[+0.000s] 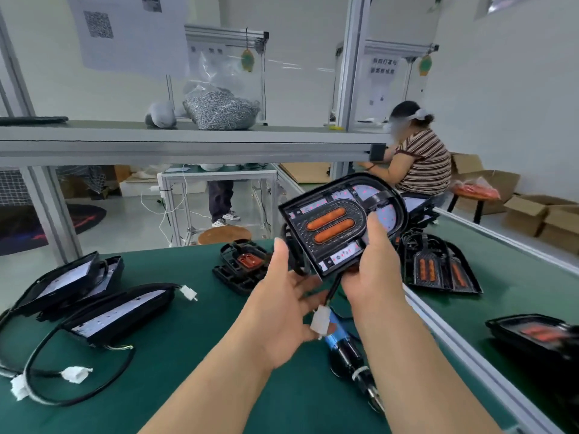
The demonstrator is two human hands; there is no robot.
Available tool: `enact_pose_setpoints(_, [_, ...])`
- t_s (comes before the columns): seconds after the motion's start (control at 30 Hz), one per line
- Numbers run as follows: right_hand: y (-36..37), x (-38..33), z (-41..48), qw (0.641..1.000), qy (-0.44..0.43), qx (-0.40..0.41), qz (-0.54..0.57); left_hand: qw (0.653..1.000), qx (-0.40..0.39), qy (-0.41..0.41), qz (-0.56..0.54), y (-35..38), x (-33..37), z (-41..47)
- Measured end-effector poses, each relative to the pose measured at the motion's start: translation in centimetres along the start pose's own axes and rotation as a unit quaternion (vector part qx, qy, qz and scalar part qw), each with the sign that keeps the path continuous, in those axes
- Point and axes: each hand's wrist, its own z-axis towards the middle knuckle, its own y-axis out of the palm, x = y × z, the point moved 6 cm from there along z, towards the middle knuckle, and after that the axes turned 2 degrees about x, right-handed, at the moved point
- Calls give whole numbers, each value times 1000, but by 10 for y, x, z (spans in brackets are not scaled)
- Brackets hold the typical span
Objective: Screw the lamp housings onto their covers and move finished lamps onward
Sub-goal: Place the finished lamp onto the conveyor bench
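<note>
The lamp housing [338, 227] is held up over the green surface [188, 355]. The right hand [372, 270] grips its lower right edge, thumb on the face. The left hand [282, 311] only cradles it with loose, open fingers, so it could slip. Its dangling connector [321, 321] might snag the screwdriver [351, 355] below. It has a black D-shaped shell, two orange lenses and a white board.

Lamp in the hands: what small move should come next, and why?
Probably lower the lamp onto the green table. The right hand pinches it in mid-air, the left hand is spread under it, and the screwdriver lies untouched, so no screw can go in until a hand is free.
</note>
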Motion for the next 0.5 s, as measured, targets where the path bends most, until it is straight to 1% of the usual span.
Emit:
enact_pose_setpoints(0.13, [-34,-46,0,998,-42,30,-43,988,-107,2,111,50,-11,2])
enact_pose_setpoints(0.27, [-71,-90,-6,993,-82,69,-40,969,-145,30,196,97,-32,0])
enact_pose_setpoints(0.33, [-89,-113,-13,988,-107,96,-51,962,-160,40,219,120,-43,-2])
enact_pose_setpoints(0.5, [-138,-168,-32,966,-183,164,-85,955,-198,11,221,172,-72,-4])
